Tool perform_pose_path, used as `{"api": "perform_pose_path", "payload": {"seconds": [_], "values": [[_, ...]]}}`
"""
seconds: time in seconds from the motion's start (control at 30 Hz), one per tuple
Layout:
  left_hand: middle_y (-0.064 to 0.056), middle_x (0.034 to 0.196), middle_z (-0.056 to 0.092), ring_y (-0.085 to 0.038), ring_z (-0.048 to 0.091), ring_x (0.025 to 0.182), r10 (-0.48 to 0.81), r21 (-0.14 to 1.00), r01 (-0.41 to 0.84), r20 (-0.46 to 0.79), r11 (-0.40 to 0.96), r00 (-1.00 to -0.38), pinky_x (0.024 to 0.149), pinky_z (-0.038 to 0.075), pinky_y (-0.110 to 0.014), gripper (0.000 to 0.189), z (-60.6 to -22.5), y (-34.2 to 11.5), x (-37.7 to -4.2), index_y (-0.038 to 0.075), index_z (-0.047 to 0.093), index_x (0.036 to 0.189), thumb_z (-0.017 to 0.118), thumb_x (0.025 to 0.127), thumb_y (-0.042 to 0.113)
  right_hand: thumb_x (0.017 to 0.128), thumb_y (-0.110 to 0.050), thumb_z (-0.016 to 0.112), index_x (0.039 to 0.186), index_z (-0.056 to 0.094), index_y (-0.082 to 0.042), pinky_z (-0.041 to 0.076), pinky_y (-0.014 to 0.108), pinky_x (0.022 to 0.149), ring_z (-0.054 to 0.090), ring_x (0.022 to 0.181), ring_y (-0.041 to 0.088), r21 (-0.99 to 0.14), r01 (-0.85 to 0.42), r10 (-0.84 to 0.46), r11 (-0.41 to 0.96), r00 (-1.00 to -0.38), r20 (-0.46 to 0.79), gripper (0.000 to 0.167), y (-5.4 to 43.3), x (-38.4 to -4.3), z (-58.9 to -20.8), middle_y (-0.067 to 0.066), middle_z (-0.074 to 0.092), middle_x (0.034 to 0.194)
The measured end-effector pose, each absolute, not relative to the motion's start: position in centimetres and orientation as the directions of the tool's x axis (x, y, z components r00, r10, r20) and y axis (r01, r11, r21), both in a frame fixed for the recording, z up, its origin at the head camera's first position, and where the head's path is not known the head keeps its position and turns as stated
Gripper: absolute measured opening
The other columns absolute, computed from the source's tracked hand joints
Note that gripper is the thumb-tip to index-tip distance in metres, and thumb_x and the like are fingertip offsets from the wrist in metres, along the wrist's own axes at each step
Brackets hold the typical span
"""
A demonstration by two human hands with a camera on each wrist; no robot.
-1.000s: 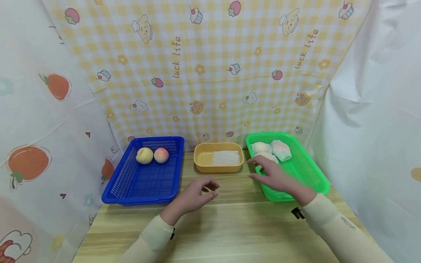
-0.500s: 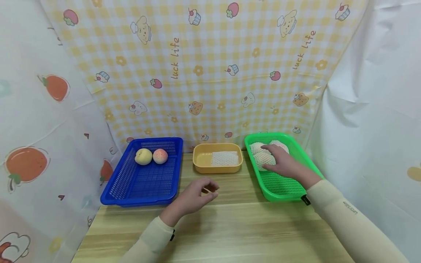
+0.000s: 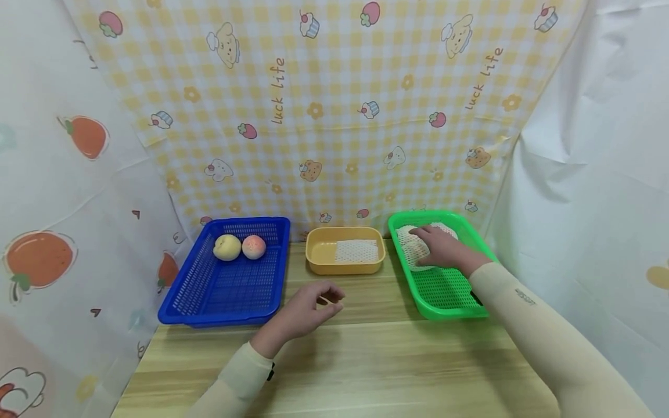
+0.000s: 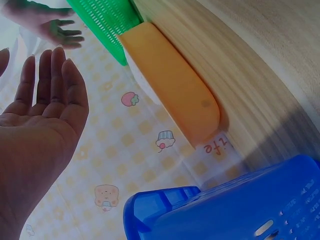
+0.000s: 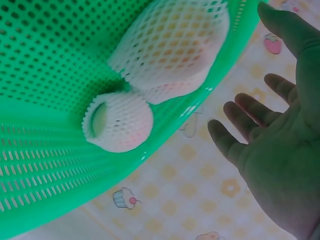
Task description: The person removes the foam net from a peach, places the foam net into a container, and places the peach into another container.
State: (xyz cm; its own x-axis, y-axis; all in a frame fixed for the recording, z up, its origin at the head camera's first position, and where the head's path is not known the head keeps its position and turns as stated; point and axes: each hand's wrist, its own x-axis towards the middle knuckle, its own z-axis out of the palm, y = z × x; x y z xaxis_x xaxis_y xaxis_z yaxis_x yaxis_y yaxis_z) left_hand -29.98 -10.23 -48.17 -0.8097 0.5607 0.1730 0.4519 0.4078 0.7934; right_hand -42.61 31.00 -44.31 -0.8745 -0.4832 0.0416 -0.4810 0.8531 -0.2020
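My right hand [image 3: 445, 248] is over the green basket [image 3: 446, 299], its fingers spread above peaches in white foam nets [image 3: 414, 249]. In the right wrist view its fingers are loosely bent, with a gap between them and the large netted peach [image 5: 170, 47] and the smaller-looking one [image 5: 125, 122]. Part of the wrapped fruit is hidden behind this hand in the head view. Relaxed and holding nothing, my left hand [image 3: 302, 312] hovers over the table in front of the yellow tray [image 3: 345, 269]. White foam netting [image 3: 357, 251] lies flat inside that tray.
On the left stands a blue basket [image 3: 235, 296] with two bare peaches, one yellowish [image 3: 227, 248] and one pinkish [image 3: 254, 247], near its back. A checked cloth [image 3: 334, 116] hangs right behind the baskets and tray. The wooden table [image 3: 360, 360] extends toward me.
My right hand has moved from the green basket's left rim to above the netted peaches inside it, then shifted slightly left. The left hand has stayed nearly still.
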Motion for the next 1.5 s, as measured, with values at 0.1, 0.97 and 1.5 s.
{"api": "perform_pose_path", "payload": {"seconds": [0.1,0.97,1.5], "values": [[-0.005,0.123,0.075,-0.017,0.07,0.114,0.557,0.79,0.451,0.172,0.414,-0.813,0.099,0.058,-0.045,0.018,-48.1,-10.3,-29.9,0.014,0.074,0.126,0.07,0.111,0.023,0.091,-0.023,0.09,0.162,0.049,0.001,0.045,0.072,0.113,0.046,0.146,0.058,-0.203,-0.48,-0.488,0.854,-0.873,0.014,0.085,30.9,-43.5,-44.6,0.035,0.047,0.161],[0.007,0.118,0.074,-0.014,0.07,0.112,0.557,0.775,0.465,0.178,0.428,-0.811,0.097,0.059,-0.041,0.016,-48.3,-10.4,-29.8,0.018,0.075,0.124,0.069,0.112,0.027,0.09,-0.026,0.093,0.158,0.054,0.0,0.053,0.064,0.104,0.056,0.134,0.049,-0.261,-0.426,-0.465,0.866,-0.879,-0.109,0.082,30.7,-45.9,-46.7,0.032,0.051,0.15],[0.007,0.117,0.074,-0.014,0.071,0.111,0.563,0.776,0.466,0.177,0.425,-0.808,0.095,0.059,-0.04,0.017,-48.2,-10.4,-29.7,0.017,0.075,0.124,0.069,0.112,0.028,0.082,-0.014,0.098,0.149,0.055,-0.002,0.058,0.056,0.091,0.054,0.116,0.04,-0.209,-0.427,-0.46,0.88,-0.876,-0.147,0.08,30.1,-46.7,-48.0,0.025,0.05,0.132]]}}
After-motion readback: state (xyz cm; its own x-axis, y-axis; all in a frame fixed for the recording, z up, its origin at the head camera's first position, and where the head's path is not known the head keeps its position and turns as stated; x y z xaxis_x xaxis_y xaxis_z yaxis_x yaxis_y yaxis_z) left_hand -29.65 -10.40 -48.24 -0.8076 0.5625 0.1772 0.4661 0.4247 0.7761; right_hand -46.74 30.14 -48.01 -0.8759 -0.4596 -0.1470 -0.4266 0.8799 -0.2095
